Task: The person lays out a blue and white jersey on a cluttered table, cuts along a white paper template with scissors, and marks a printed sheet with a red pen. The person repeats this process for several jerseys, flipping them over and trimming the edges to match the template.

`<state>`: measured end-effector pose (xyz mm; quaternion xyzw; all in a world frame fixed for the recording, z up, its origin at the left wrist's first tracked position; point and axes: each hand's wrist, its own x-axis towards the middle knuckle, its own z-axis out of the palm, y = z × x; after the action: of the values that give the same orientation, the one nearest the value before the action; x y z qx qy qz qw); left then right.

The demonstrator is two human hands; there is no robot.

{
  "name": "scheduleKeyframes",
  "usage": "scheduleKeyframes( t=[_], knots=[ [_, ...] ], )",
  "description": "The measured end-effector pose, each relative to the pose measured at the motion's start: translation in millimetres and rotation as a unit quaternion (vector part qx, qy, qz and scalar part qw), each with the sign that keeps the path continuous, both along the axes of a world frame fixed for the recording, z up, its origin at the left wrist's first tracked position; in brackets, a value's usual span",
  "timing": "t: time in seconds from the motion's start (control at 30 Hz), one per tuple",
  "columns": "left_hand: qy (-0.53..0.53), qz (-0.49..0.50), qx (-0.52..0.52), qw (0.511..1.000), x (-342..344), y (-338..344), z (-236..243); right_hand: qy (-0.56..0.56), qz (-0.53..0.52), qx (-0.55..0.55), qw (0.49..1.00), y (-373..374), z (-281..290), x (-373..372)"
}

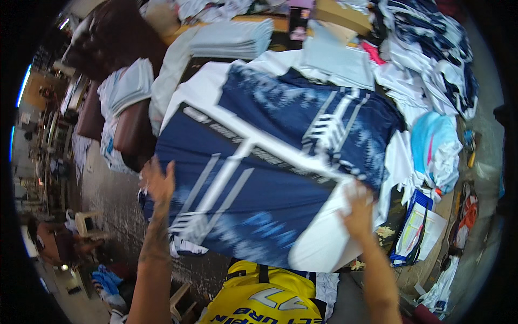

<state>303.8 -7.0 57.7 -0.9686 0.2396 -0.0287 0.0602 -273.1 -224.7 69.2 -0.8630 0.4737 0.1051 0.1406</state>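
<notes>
Here we go: pale folded cloths (131, 83) lie beyond our left hand (158, 184), which is blurred but spread, thumb wide of the fingers, right at the edge of the navy-and-white fabric (259, 210). That fabric fills the space between our hands, white stripes running across it. Our right hand (358, 213) presses flat, fingers spread, on a white part! Just right of it, blue-edged papers (413, 227).
</notes>
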Motion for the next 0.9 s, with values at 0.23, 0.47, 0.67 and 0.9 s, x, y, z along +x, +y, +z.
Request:
scheduleKeyframes(
  t=[0.23,0.47,0.67,0.9],
  knots=[
    [0.026,-0.227,-0.233,0.945,36,-95,-10,-0.065,-0.061,-0.092,0.992,8,35,19],
    [-0.011,-0.245,-0.166,0.955,84,-176,-44,0.044,-0.17,-0.105,0.979,84,-20,55],
    [0.097,-0.279,-0.046,0.954,94,-342,-43,-0.124,-0.152,-0.068,0.978,-37,21,34],
    [0.013,-0.126,-0.129,0.983,-49,-76,-14,-0.038,-0.506,-0.239,0.828,74,46,-229]
  ],
)
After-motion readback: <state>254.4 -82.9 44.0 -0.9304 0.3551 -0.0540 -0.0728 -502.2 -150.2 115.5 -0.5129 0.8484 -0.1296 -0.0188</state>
